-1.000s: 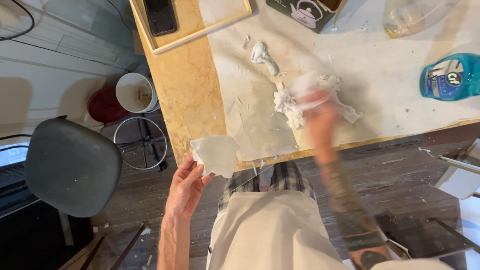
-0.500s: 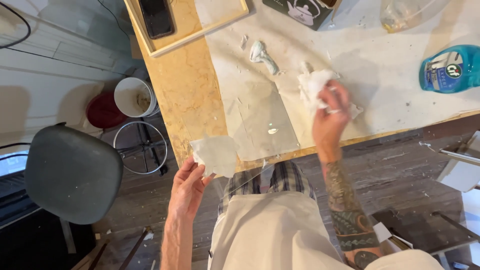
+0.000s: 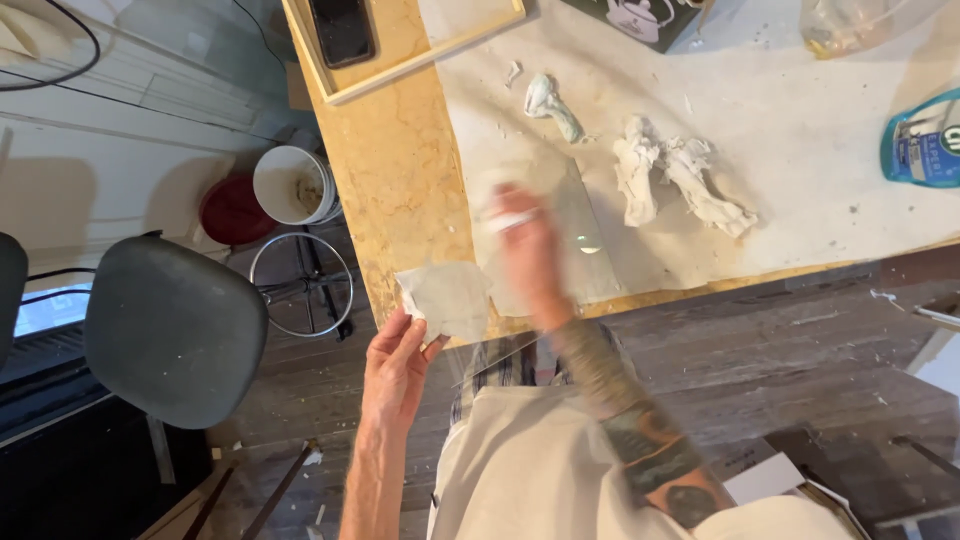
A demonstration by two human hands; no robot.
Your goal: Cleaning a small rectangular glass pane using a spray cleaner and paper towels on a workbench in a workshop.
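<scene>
Head-camera view from above: the left hand (image 3: 398, 362) has its fingers (image 3: 425, 322) pinched shut on the lower corner of a thin, pale, slightly creased paper sheet (image 3: 447, 297), which hangs at the near left corner of the worktop (image 3: 395, 160). Its bare forearm rises straight from the bottom edge. The right hand (image 3: 522, 248) is blurred with motion; its fingers look curled around a small white wad (image 3: 508, 218), though how tightly cannot be told. It presses on a clear glass pane (image 3: 578, 235) lying flat on the worktop's pale covering, just right of the sheet. The tattooed right forearm slants down to the lower right. Farther right on the worktop lie twisted, crumpled white rags (image 3: 672, 178), and at its right edge a blue cleaner bottle (image 3: 922, 138).
</scene>
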